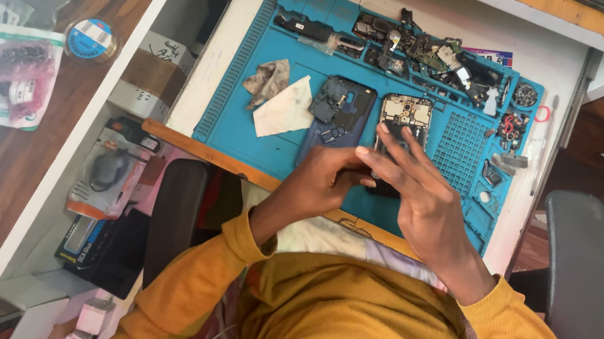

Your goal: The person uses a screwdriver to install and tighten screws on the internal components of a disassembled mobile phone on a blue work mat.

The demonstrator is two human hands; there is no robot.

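Observation:
An opened phone (pixel 404 121) with its circuit board bare lies on a blue work mat (pixel 248 108). My right hand (pixel 422 201) rests on the phone's lower part, fingers stretched over it. My left hand (pixel 328 181) is curled beside it, fingertips meeting the right hand at the phone's lower end; whether it holds anything I cannot tell. A dark blue back cover (pixel 340 112) with a black frame on top lies just left of the phone.
A white cloth (pixel 285 107) and a grey rag (pixel 267 79) lie on the mat's left. Several loose phone parts (pixel 426 54) crowd the mat's far edge. A tape roll (pixel 90 39) sits on the wooden shelf at left. Chair armrests (pixel 578 260) flank me.

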